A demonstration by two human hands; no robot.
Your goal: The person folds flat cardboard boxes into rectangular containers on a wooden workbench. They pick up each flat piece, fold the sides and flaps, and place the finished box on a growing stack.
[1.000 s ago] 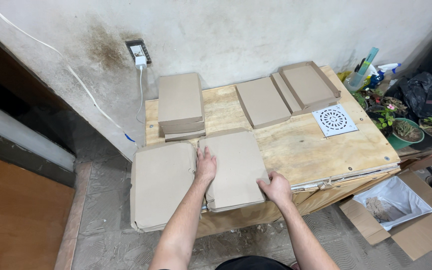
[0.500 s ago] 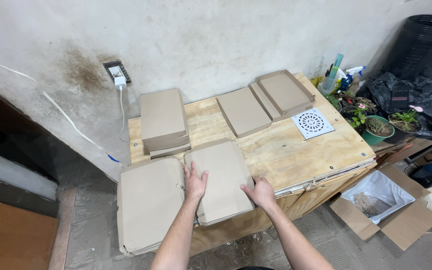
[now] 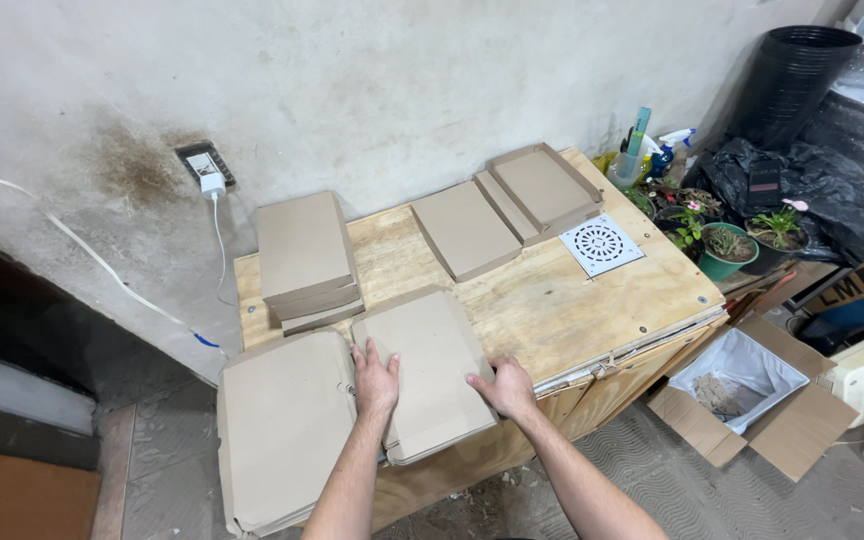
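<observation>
My left hand (image 3: 376,380) rests flat on the left edge of a brown cardboard box (image 3: 430,366) lying at the front of the wooden table (image 3: 542,310). At the box's right front edge, my right hand (image 3: 508,385) holds its side, fingers curled on it. A larger flat stack of brown cardboard (image 3: 285,435) lies just left of the box and hangs over the table's front left corner. Behind it stands a pile of closed cardboard boxes (image 3: 306,257).
Flat cardboard boxes (image 3: 466,230) and an open one (image 3: 544,187) lie at the back right, next to a white round-patterned drain grate (image 3: 602,244). Potted plants (image 3: 727,245), a black bag (image 3: 802,190) and an open carton (image 3: 747,385) stand to the right. A wall socket (image 3: 207,166) has a white cable.
The view has shifted so the table sits further right and lower. Both hands stay on the front cardboard box, which keeps its place.
</observation>
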